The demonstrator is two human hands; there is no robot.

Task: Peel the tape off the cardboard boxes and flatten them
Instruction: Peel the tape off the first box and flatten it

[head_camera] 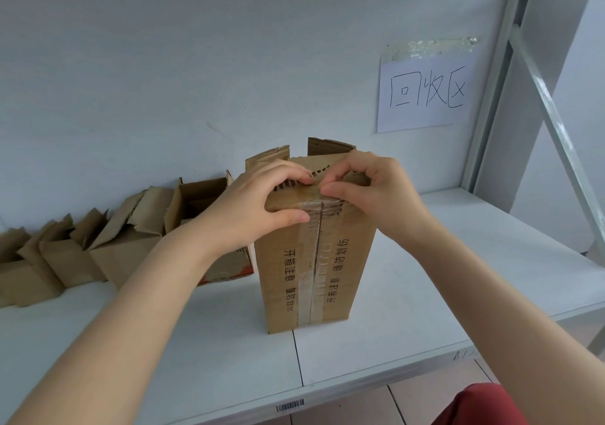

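Picking at tape (310, 280) end on top edge of upright box (347, 261), standing on shelf (432, 261). Left hand (258, 202) grips box top; right hand (376, 192) pinches tape there. Strip runs down box front along seam, so likely pull downward, toward person.

The cardboard box (350, 261) is matt brown corrugated board, rough fluting bared along its top edge. The tape (309, 305) down its seam is clear, wrinkled, slightly glossy plastic. The shelf (451, 261) looks smooth, white-painted; the sign (425, 93) is matt white paper
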